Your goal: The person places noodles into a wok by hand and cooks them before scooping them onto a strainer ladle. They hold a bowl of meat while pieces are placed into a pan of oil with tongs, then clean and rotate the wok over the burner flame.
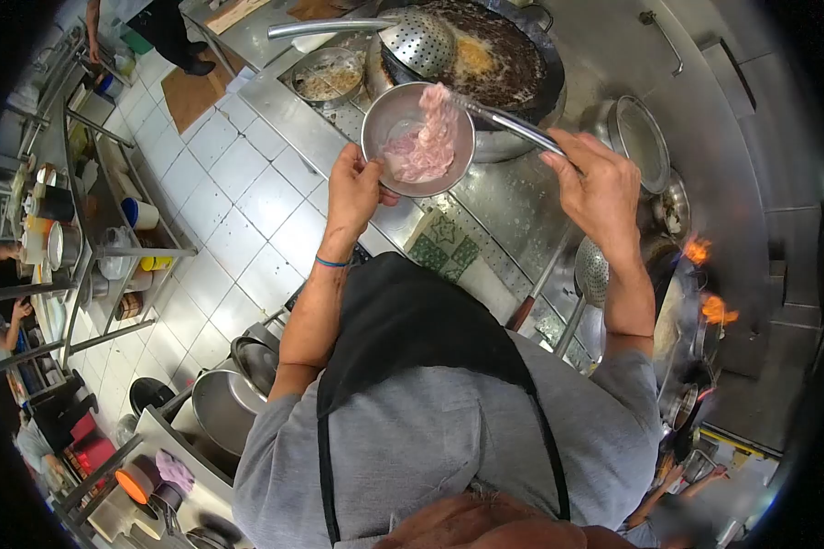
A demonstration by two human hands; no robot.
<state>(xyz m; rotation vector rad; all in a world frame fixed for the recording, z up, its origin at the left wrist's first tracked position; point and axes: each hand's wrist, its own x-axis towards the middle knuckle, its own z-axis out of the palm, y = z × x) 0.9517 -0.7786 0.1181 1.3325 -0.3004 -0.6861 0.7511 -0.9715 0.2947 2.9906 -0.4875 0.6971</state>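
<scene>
My left hand [354,188] grips the rim of a metal bowl [396,117], fingers beneath and thumb at the edge. In the bowl lies raw, pale pink sliced meat [418,157]. My right hand [600,178] is closed around metal tongs [517,125], whose tips are at the upper strip of meat, lifted toward the bowl's far rim. Just beyond the bowl is a large wok [536,69] of dark bubbling oil, with a pale frothy patch in it. A perforated ladle [419,46] rests over the wok's left side, its handle pointing left.
A strainer bowl with crumbs [327,76] stands left of the wok. A green patterned cloth [444,245] lies on the counter near my apron. Flames [717,309] rise at a burner on the right. Shelves [87,247] line the left, with other people partly visible beyond.
</scene>
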